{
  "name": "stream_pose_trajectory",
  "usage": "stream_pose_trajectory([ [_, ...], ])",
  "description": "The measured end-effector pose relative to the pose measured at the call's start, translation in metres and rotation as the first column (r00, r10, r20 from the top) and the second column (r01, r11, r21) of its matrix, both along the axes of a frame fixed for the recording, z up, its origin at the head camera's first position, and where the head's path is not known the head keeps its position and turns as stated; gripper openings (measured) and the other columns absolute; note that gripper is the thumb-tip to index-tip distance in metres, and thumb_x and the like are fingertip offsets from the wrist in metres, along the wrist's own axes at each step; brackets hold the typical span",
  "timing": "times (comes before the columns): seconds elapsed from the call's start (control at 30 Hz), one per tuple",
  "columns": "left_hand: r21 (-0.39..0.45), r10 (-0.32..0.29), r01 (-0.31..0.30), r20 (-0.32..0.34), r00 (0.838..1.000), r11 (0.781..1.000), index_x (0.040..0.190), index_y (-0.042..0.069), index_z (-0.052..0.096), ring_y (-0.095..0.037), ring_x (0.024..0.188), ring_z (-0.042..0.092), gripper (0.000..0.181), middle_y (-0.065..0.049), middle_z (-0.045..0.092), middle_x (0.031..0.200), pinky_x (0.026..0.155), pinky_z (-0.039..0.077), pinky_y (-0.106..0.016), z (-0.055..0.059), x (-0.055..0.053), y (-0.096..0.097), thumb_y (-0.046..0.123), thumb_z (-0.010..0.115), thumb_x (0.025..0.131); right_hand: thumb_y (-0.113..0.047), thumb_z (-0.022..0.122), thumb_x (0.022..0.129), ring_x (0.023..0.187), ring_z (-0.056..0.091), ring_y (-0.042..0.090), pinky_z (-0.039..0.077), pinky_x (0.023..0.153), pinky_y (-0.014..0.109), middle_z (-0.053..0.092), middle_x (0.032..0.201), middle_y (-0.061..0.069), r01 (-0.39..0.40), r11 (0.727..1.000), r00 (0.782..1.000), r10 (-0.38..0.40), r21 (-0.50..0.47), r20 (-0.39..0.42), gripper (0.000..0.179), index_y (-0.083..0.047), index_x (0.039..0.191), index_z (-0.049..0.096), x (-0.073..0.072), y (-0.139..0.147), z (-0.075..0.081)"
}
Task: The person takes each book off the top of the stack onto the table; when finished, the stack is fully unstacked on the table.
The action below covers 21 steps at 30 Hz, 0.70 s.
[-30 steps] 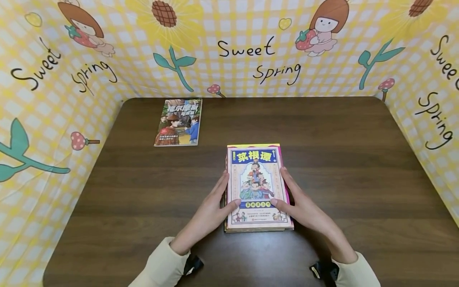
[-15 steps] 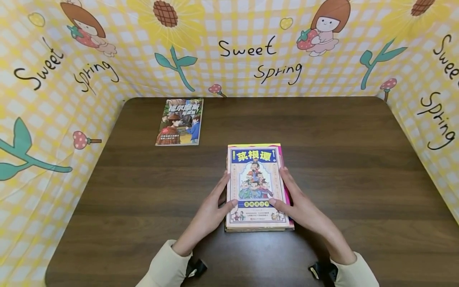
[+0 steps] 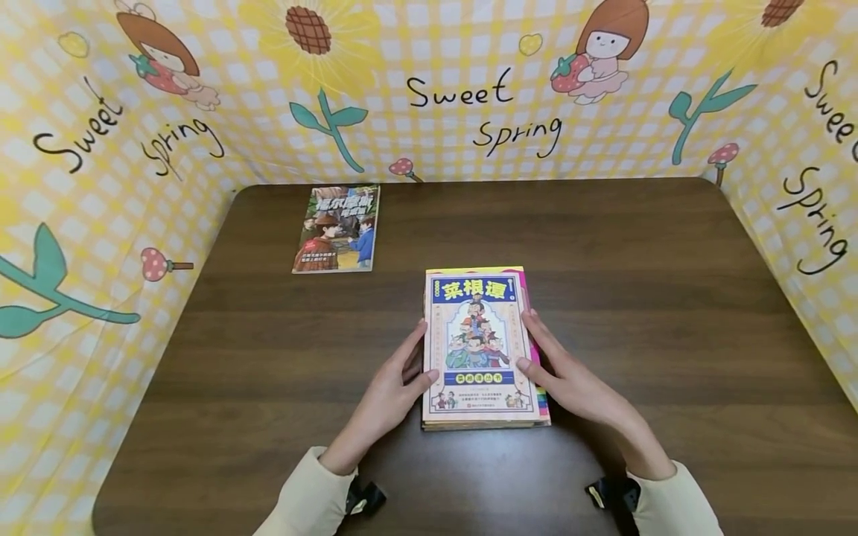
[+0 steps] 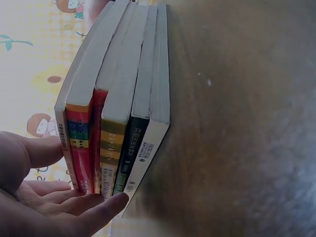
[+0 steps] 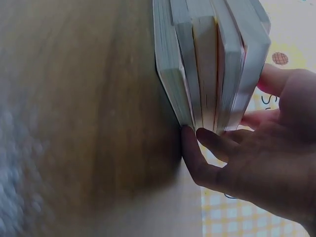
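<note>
Sleeves [image 3: 308,495], pale, with a black strap [image 3: 365,499] at each wrist, nearest you. Left hand [image 3: 385,402]: fingers relaxed and spread, laid against the spines [image 4: 113,148], thumb at the top book's edge; it presses rather than wraps. Right hand [image 3: 579,391]: loosely extended, fingertips against the page edges [image 5: 205,64], thumb on the cover. Stack of books [image 3: 477,350]: between your hands, flat on the dark table [image 3: 637,253], pale cover with blue title band uppermost. Brighter edges jut past it on the far and right sides, and the near ends stand stepped; you probably do best pressing evenly from both sides, low enough to reach the bottom book. Lower covers: hidden from you; small spine lettering too blurred to read, exact count uncertain. Single book [image 3: 337,229]: well apart, far left, thickness hard to judge. Backdrop cloth [image 3: 462,37]: yellow check, printed figures cut off at the top.
</note>
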State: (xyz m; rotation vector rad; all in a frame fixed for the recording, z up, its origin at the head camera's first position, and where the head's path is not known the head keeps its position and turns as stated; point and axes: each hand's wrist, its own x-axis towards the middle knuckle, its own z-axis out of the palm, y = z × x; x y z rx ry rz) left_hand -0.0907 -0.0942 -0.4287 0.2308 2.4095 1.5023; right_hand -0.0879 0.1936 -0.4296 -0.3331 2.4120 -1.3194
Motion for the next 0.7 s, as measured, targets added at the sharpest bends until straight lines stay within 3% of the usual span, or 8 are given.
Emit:
stream_pose_trajectory([
  [0.17,0.021,0.02,-0.02,0.022,1.0,1.0,0.154,0.025,0.024,-0.024,0.139,0.034,0.073,-0.003,0.024,0.158,0.102,0.04,-0.039,-0.001,-0.001,-0.003,0.011,0.063,0.094,-0.043,0.051,0.098,0.146,0.001,0.037,0.015,0.104,0.071,-0.006,0.162,0.002,0.003,1.0,1.0,-0.003,0.009,-0.003,0.077,-0.031,0.156,0.003,-0.001,-0.004,0.0],
  [0.43,0.134,0.055,-0.056,0.006,0.998,0.989,0.15,0.015,0.035,-0.024,0.135,0.04,0.068,-0.003,0.032,0.155,0.102,0.04,-0.039,0.004,-0.005,-0.004,0.0,0.065,0.09,-0.045,0.054,0.096,0.145,0.005,0.041,0.02,0.102,0.072,-0.005,0.162,0.005,0.041,0.998,0.999,-0.04,0.052,-0.019,0.078,-0.03,0.156,0.007,-0.001,-0.008,0.0],
  [0.6,0.214,0.101,-0.102,0.015,0.995,0.971,0.146,0.013,0.042,-0.02,0.134,0.042,0.065,0.0,0.036,0.152,0.101,0.039,-0.03,0.01,-0.008,-0.003,-0.003,0.067,0.088,-0.045,0.055,0.095,0.144,0.007,0.042,0.021,0.102,0.071,-0.004,0.162,0.006,0.045,0.997,0.999,-0.044,0.055,-0.02,0.079,-0.029,0.156,0.007,-0.001,-0.009,0.0],
  [0.7,0.305,0.113,-0.123,0.051,0.992,0.944,0.144,0.016,0.046,-0.021,0.127,0.05,0.063,0.005,0.039,0.15,0.096,0.045,-0.029,0.013,-0.011,-0.002,-0.003,0.066,0.088,-0.045,0.056,0.095,0.144,0.008,0.041,0.021,0.103,0.07,-0.003,0.162,0.007,0.049,0.997,0.999,-0.048,0.058,-0.025,0.081,-0.028,0.156,0.007,0.0,-0.009,0.001],
])
